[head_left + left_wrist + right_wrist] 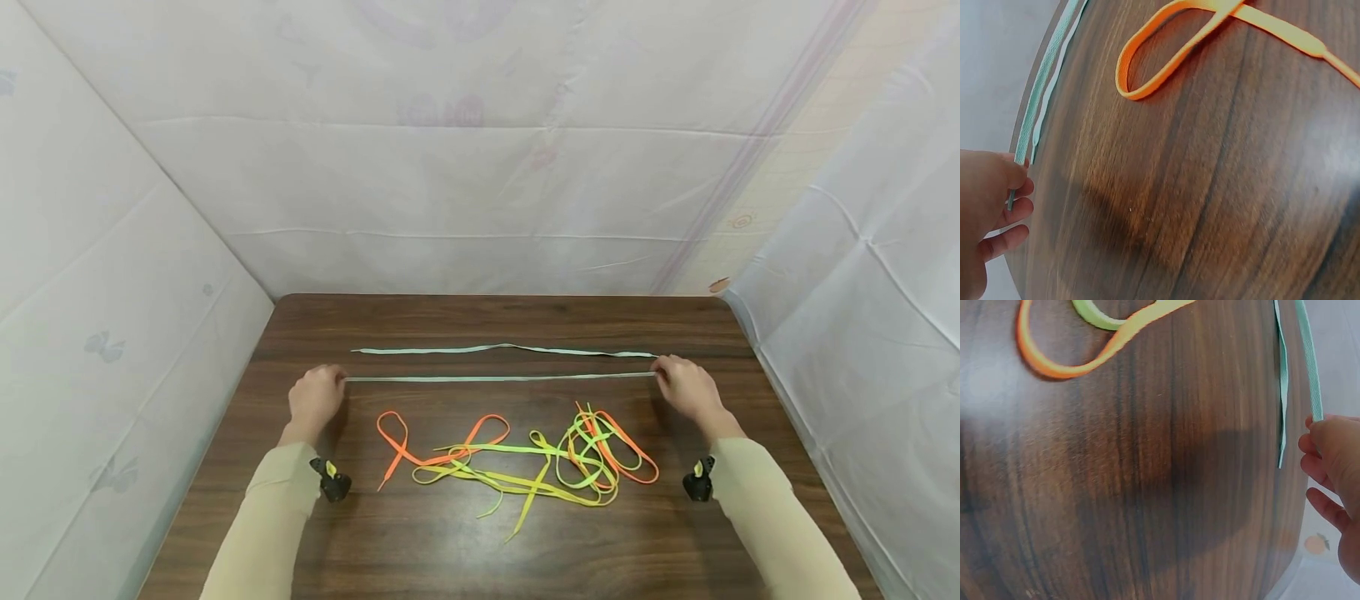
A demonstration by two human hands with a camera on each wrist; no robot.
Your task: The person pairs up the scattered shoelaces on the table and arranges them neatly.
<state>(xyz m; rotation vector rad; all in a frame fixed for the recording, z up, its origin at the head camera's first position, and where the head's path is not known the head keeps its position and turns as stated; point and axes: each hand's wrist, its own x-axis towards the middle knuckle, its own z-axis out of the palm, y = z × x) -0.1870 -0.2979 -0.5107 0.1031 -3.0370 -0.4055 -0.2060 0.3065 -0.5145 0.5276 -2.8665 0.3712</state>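
Note:
A pale mint-green shoelace (495,379) runs straight and taut from side to side in the head view. My left hand (317,397) pinches its left end; in the left wrist view the lace's tip (1011,200) pokes out below the thumb. At the other end, my right hand (688,387) pinches it between thumb and fingertips. Farther back, a second mint-green shoelace (427,351) lies stretched across the table, slightly wavy, its right end close by the right hand. In the right wrist view the held lace (1310,362) appears raised over the tabletop.
Nearer the front of the dark wooden table (420,558) lies a loose tangle of orange shoelaces (395,446) and yellow-green shoelaces (525,487). White sheeting (480,192) walls in the table at the back and both sides. A black wrist camera (330,481) sits on the left wrist.

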